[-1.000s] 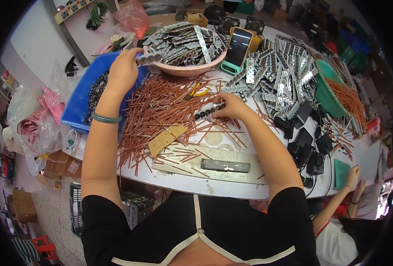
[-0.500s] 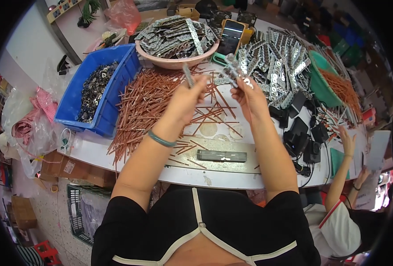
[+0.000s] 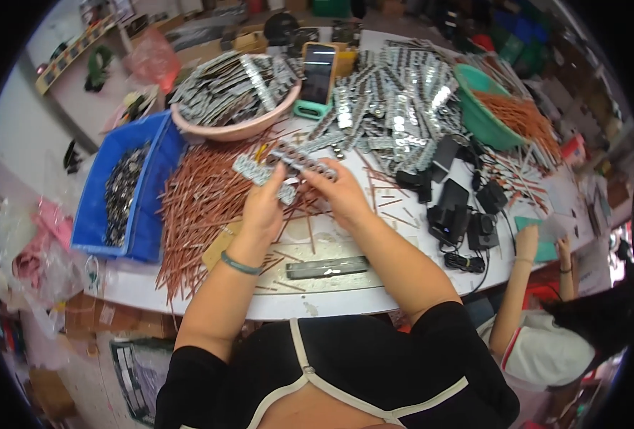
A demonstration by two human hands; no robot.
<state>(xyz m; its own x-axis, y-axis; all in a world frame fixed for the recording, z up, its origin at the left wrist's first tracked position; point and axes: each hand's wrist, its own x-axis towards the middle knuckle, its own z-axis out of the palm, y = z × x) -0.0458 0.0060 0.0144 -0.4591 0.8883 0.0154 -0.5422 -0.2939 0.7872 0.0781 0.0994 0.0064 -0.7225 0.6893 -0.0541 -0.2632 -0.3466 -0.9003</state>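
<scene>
Head camera: a pale silvery strip [image 3: 252, 171] with a bumpy surface is pinched between the thumb and fingers of the left hand [image 3: 262, 209], while a ring-studded strip [image 3: 299, 159], darker and set with a row of round pieces, is gripped by the fingertips of the right hand [image 3: 342, 194]. Both strips are held above the near edge of the heap of reddish-brown sticks [image 3: 202, 207], close together (whether they touch cannot be told).

At the left, a blue plastic bin [image 3: 156, 189] with straight, smooth walls is partly filled with small metal pieces [image 3: 125, 193], dark and shiny, too small to be made out singly. Behind the sticks, a round pink basin [image 3: 238, 133] is heaped above its rim with flat metallic strips [image 3: 220, 93], laid across one another. At the right, a green basin [image 3: 478, 118] is loaded with thin, straight, reddish-brown rods [image 3: 510, 114], by which its rim is overhung. Between the two basins, a glinting pile of knobbly strips [image 3: 395, 100] is spread on the white tabletop [image 3: 317, 306]. Nearer the body, a long grey rectangular block [image 3: 327, 268] is seen lying on a flat board [image 3: 299, 282].
</scene>
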